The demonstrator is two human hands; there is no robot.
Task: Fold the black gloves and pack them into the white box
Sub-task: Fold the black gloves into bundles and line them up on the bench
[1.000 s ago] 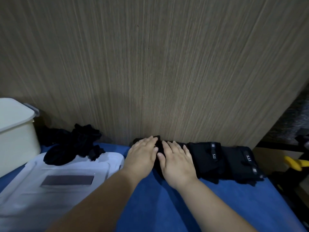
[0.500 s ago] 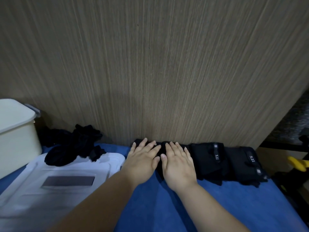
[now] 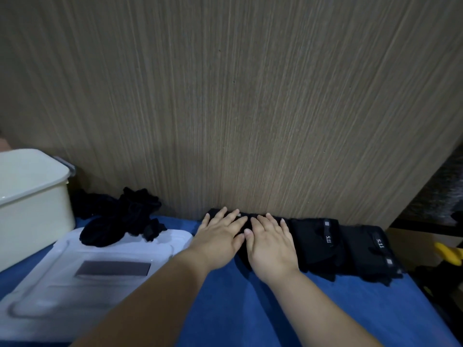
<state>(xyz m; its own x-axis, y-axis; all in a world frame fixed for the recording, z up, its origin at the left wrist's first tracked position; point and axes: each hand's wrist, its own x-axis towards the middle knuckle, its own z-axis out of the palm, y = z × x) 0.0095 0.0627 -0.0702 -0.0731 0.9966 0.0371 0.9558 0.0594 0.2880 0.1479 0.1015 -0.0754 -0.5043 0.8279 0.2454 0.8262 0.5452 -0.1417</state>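
Head view: the left hand (image 3: pixel 220 237) and right hand (image 3: pixel 271 246) lie side by side, each grip apart, straight fingers (image 3: pixel 221 217) pressing a black glove (image 3: pixel 246 219) flat on the blue bench (image 3: pixel 250 309) at the far wall (image 3: pixel 225 96). Folded gloves (image 3: pixel 315 242) sit just right; the white box (image 3: pixel 32 204) stands far left.

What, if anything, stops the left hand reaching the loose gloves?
Likely nothing, so yes: left hand lies flat on the folded glove, and only bare lid lies between it and the loose gloves.

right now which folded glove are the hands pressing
The leftmost glove, under left hand and right hand; the middle glove and rightmost glove lie untouched, labels showing.
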